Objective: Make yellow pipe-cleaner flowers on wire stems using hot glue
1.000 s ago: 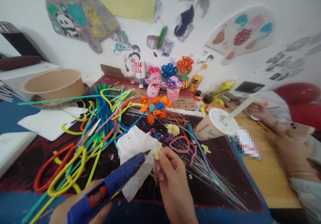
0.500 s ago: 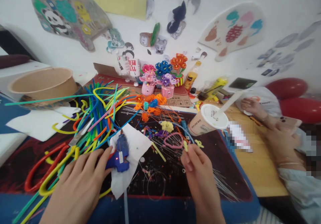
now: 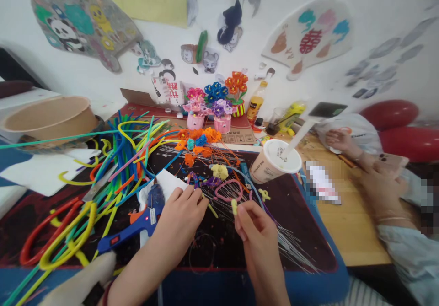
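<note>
Pale yellow and fuzzy, the small piece (image 3: 234, 206) sits at the fingertips of your right hand (image 3: 259, 230), raised above the dark surface (image 3: 236, 258). Your grip there is drawn in to a pinch, thumb against forefinger, with the upper end of the piece standing clear.

Your left hand (image 3: 181, 217) reaches across the middle, palm down, its fingers curled and pointing toward a short yellow-green stem (image 3: 213, 208). You have that stem right by your fingertips; whether your left grip has hold of it I cannot tell, as the back of the hand hides the inside of the fingers.

Just beside your left wrist lies the blue glue gun (image 3: 151, 217), its small red light showing, with white paper (image 3: 170, 183) under and beyond its nozzle end. Farther left you have scissors (image 3: 97, 187) and a thick bundle of coloured pipe cleaners (image 3: 127, 153).

Beyond your hands, a pale yellow flower (image 3: 219, 172) lies near a pink loop (image 3: 228, 181), and orange flowers (image 3: 202, 150) are heaped behind them. A lidded paper cup (image 3: 274, 162) stands to the right, near a twisted yellow piece (image 3: 264, 194); thin wires (image 3: 297, 246) fan out beside your right hand.
</note>
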The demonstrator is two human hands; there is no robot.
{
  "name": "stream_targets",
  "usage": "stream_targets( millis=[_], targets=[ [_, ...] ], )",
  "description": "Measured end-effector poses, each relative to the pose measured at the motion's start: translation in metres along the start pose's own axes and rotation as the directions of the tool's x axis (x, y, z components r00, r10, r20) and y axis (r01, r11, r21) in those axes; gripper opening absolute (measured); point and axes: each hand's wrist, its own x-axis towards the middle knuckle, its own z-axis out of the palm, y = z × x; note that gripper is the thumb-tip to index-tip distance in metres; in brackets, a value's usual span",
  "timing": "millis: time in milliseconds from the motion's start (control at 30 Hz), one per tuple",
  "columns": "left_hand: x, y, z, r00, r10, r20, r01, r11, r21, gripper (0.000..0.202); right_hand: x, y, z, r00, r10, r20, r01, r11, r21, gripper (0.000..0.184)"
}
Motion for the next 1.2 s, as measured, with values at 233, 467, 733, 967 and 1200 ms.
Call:
stream_targets(
  millis=[233,467,733,967,1200],
  targets=[
    [0.007,0.000,-0.002,0.999,0.030,-0.017,-0.032,0.994,-0.106,0.018,0.002,0.002,-0.001,1.000,0.014,0.022,-0.014,1.000,0.011,0.034],
    [-0.004,0.002,-0.026,0.932,-0.259,-0.254,0.039,0.769,-0.638,0.011,-0.002,-0.011,0.012,0.998,0.039,0.054,-0.042,0.998,0.051,0.034],
    [-0.012,0.003,-0.050,0.899,-0.387,-0.203,0.005,0.472,-0.882,0.010,-0.005,-0.029,0.023,0.993,-0.043,0.112,0.063,0.982,-0.178,0.025],
    [-0.014,0.000,-0.056,0.899,-0.410,-0.153,0.076,0.491,-0.868,0.013,-0.008,-0.043,0.027,0.984,-0.120,0.135,0.160,0.926,-0.343,0.021],
    [-0.015,0.001,-0.058,0.888,-0.388,-0.247,0.033,0.590,-0.807,0.016,-0.007,-0.039,0.027,0.976,-0.121,0.180,0.183,0.905,-0.385,0.022]
  ],
)
